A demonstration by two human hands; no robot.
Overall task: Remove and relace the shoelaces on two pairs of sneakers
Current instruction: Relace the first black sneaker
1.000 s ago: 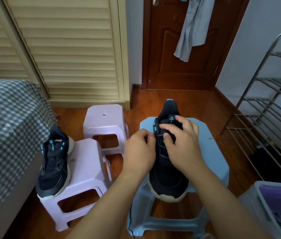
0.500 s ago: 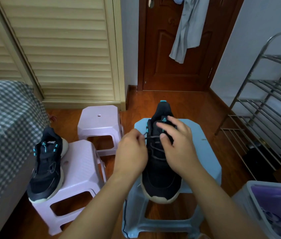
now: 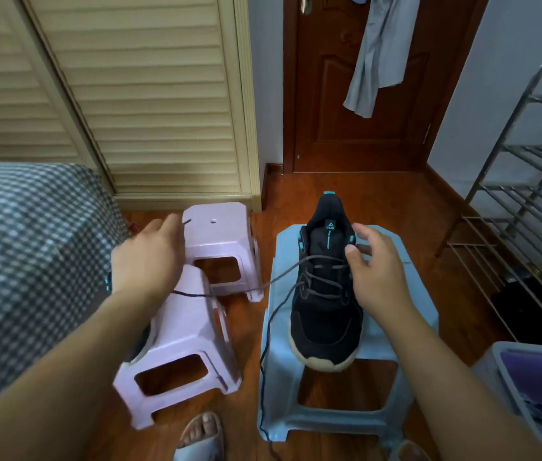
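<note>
A black sneaker (image 3: 326, 314) with teal trim stands on the light blue stool (image 3: 396, 327), toe toward me. Its dark shoelace (image 3: 282, 277) is loosened at the top eyelets. One end stretches left to my left hand (image 3: 149, 257), which pinches it over the pink stools, the lace tip poking out past the fingers. The other end hangs down the blue stool's left side to the floor. My right hand (image 3: 374, 274) is beside the sneaker's right collar, fingers relaxed, thumb near the lace. A second black sneaker (image 3: 141, 341) on the near pink stool is mostly hidden behind my left arm.
Two pink stools (image 3: 219, 234) stand left of the blue one. A bed with a checked cover (image 3: 30, 247) lies at far left, a metal shoe rack (image 3: 529, 207) at right, and a grey bin (image 3: 529, 390) at lower right. My sandalled foot (image 3: 201, 434) is below.
My left hand has swung out to the left, drawing a lace end through the top eyelet. My right hand has lifted off the tongue and moved to the sneaker's right side.
</note>
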